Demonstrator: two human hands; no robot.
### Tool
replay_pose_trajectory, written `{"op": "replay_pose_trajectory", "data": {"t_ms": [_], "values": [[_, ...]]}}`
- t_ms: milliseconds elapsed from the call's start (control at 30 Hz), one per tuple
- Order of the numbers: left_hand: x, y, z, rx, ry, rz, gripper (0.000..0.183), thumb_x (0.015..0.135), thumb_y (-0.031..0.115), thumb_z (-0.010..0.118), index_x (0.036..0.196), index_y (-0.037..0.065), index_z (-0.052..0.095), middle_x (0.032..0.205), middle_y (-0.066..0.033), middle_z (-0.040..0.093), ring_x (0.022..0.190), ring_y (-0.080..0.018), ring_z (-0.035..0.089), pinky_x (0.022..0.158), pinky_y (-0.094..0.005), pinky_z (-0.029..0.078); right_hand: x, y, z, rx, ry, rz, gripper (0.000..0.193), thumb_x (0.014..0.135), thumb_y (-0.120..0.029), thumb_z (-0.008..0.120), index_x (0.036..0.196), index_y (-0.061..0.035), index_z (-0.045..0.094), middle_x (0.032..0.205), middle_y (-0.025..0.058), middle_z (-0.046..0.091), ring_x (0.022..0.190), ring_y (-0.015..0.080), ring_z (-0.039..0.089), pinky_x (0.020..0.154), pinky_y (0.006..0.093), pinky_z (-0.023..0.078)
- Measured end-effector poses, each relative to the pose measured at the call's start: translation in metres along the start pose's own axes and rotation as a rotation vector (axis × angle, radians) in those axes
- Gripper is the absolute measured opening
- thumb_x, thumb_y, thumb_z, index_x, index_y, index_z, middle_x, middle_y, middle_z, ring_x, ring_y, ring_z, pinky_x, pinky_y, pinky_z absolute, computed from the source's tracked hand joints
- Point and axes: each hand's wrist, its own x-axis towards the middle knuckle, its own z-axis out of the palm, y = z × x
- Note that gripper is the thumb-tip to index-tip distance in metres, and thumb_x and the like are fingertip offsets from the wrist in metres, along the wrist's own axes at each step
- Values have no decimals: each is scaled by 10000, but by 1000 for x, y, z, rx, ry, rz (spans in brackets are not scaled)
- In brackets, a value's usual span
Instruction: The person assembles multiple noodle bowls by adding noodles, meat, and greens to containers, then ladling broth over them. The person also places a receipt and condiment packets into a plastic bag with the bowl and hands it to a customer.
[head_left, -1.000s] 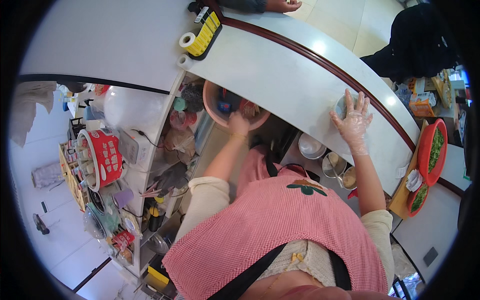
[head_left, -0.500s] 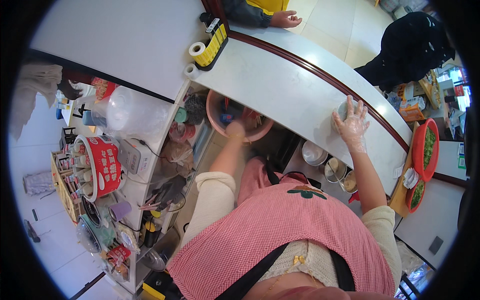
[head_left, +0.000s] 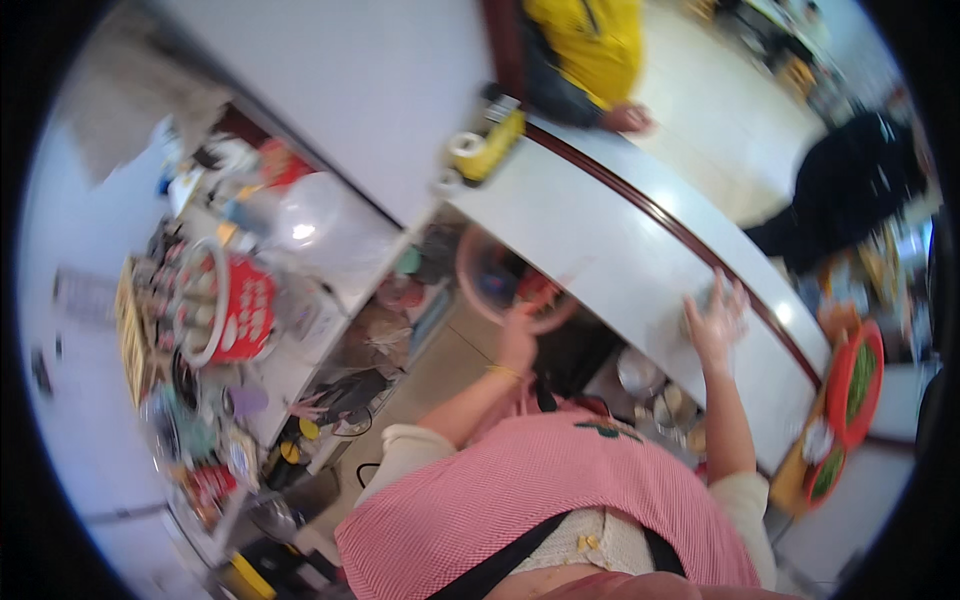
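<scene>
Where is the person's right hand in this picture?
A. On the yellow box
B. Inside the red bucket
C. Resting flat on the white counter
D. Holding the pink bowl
C: the right hand lies spread on the white counter, while the left hand holds the pink bowl.

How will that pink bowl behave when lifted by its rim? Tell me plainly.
The pink bowl looks like thin plastic, so probably light and unbreakable. The left hand grips one rim only, so it may tip. Its contents are blurred; they could shift.
</scene>
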Motion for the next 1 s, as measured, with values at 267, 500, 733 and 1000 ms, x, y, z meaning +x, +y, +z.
{"op": "replay_pose_trajectory", "data": {"t_ms": [267,500,733,1000], "values": [[73,123,-14,295,-258,495,517,806,229,690,1268,25,579,1362,-248,497,1313,-409,446,1084,-484,380,2,-14,-14,-143,-102,44,812,887,-585,602,1569,-332,242,1625,161,198,1493,400,171,1062,722,278],[263,197,-335,618,932,695,504,888,177,632,1337,-10,502,1484,-269,370,1389,-479,304,1157,-570,219,-1,-20,-25,-157,-118,58,800,897,-578,592,1570,-313,249,1616,183,212,1485,412,187,1055,720,294],[434,215,-693,226,1197,476,500,973,219,527,1389,-44,435,1390,-192,501,1290,-324,470,1076,-490,378,-2,-6,1,36,44,4,890,812,-490,727,1563,-341,272,1616,133,218,1495,390,157,1058,737,237],[471,133,-705,-305,618,264,380,942,193,563,1248,-30,586,1304,-148,606,1207,-281,568,1013,-467,485,-2,-10,-14,16,-103,128,885,829,-666,593,1568,-314,258,1641,154,150,1523,375,74,1146,682,102]]}}
